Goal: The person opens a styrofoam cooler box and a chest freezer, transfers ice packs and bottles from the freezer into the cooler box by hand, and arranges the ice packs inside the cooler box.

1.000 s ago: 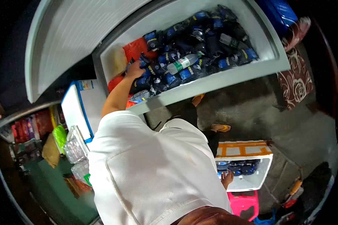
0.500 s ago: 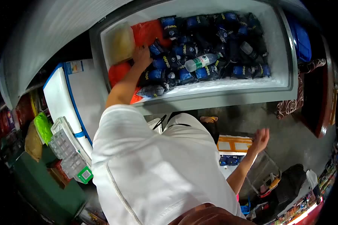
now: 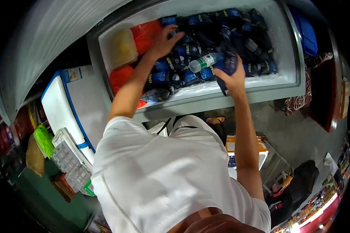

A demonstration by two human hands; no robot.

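Note:
Inside the open chest freezer lie rows of black-and-blue ice packs (image 3: 161,77), printed with yellow lettering. My right hand (image 3: 234,77) is wrapped round one dark ice pack (image 3: 228,62), lifted over the others at the near side. Just left of it, a clear bottle with a green and white label (image 3: 204,63) rests on the packs. My left hand (image 3: 165,43) hovers at the left part of the pile with fingers spread, beside a red plastic bag (image 3: 146,35). Whether its fingertips touch a pack, I cannot tell.
The freezer's grey rim (image 3: 206,101) runs in front of me. In its left end stands a frosted tub with yellow contents (image 3: 120,48). Another small bottle (image 3: 253,46) lies at right. Behind my right arm is a white foam box (image 3: 262,157); a white appliance (image 3: 62,105) stands left.
My right hand has come up from beside the foam box into the freezer and now grips an ice pack. My left hand has shifted up and right, its fingers spreading.

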